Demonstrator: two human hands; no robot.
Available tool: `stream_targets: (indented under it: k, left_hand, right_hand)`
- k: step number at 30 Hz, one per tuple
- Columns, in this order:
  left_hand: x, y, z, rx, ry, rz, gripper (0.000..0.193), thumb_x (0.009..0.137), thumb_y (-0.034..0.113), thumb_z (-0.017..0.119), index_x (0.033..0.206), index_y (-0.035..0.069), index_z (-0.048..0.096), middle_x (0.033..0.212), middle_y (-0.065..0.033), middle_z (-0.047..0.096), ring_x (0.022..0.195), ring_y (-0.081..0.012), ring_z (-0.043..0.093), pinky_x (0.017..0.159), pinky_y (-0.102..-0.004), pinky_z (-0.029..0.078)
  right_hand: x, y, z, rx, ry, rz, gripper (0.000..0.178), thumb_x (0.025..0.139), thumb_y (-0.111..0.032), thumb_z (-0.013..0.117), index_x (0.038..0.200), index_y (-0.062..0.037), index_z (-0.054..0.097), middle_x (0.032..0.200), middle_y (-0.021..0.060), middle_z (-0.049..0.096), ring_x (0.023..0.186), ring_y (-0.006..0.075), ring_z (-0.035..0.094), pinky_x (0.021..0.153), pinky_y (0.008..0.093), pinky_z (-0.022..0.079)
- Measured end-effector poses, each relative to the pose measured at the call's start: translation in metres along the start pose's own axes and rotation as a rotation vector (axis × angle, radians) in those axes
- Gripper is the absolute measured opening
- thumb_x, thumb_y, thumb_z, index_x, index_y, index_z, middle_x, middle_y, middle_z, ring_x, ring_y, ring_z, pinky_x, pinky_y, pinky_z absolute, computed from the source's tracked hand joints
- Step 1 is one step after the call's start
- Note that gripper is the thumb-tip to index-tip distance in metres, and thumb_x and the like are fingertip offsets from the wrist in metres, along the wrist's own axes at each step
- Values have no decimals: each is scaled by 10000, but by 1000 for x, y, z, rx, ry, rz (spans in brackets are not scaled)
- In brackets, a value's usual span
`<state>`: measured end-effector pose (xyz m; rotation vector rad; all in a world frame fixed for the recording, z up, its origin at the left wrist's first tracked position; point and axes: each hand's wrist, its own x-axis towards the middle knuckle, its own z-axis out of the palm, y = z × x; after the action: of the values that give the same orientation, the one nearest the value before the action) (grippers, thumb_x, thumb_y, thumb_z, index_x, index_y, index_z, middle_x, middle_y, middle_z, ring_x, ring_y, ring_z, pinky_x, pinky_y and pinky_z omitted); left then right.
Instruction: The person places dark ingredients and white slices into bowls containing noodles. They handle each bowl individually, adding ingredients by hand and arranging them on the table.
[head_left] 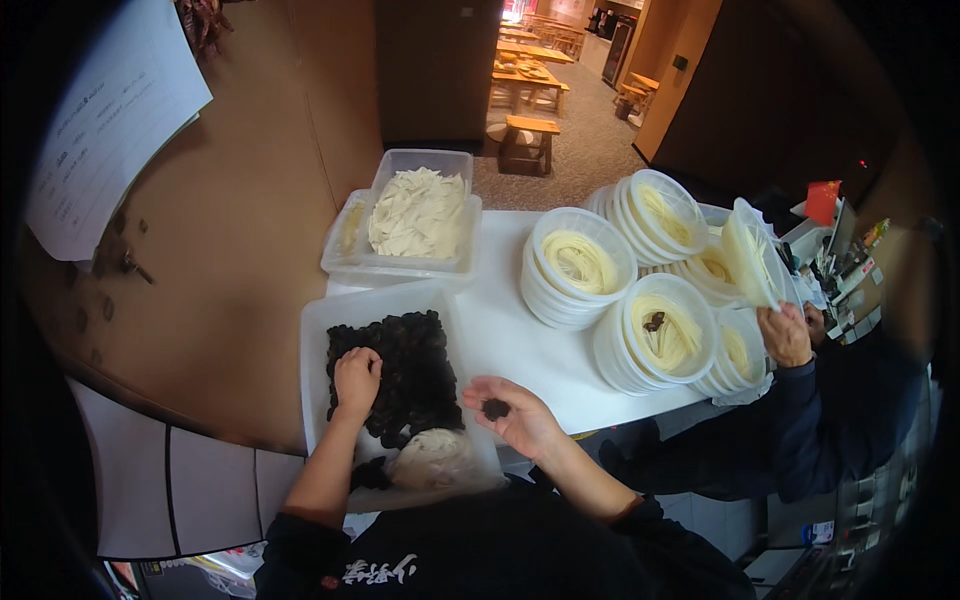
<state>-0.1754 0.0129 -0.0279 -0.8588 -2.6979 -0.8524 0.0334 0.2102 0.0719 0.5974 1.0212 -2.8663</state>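
Note:
A translucent plastic bin (470, 400) in front of me holds a heap of dark, almost black crinkled pieces (395, 345) that look like wood ear mushrooms. My left hand (358, 382) rests over this heap with its fingers curled; what they pinch, if anything, is hidden. Just right of the bin, my right hand (518, 418) is palm up and cups a small dark clump (495, 408) of the same look. A whitish, bag-like bundle (432, 459) lies at the bin's near end. The nearest stacked bowl (690, 340) contains pale yellow noodle-like strands with a dark piece on top.
Behind the bin, a clear tub (415, 215) of pale, flat pieces sits on another container. More stacked bowls (575, 265) of yellow strands cover the right of the white table (500, 330). A co-worker's hand (787, 335) grips a tilted bowl (750, 255) there.

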Motion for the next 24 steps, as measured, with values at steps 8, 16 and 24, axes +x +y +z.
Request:
stream_targets:
  k: [8,16,24]
  left_hand:
    - [-22,71,-36,-1291,12,-263,312,800,-61,592,1080,42,502,851,-18,584,735,-83,554,636,-223,474]
    - [-44,111,-54,-1377,-24,-228,171,804,-73,580,918,36,515,889,-33,586,808,-89,558,753,-219,453]
    - [-43,114,-53,-1394,-13,-345,158,820,-27,580,946,42,515,928,-35,579,800,-83,536,702,-206,439]
  right_hand:
    - [30,18,12,-603,-69,-247,279,847,-96,610,1112,-32,554,853,24,578,714,84,515,628,214,416]
    - [42,29,34,-779,-36,-464,262,797,-87,661,1041,-13,600,828,40,592,706,85,521,641,220,427]
    - [32,24,33,-890,121,-566,156,772,-32,655,916,13,618,770,75,604,672,126,558,608,247,442]
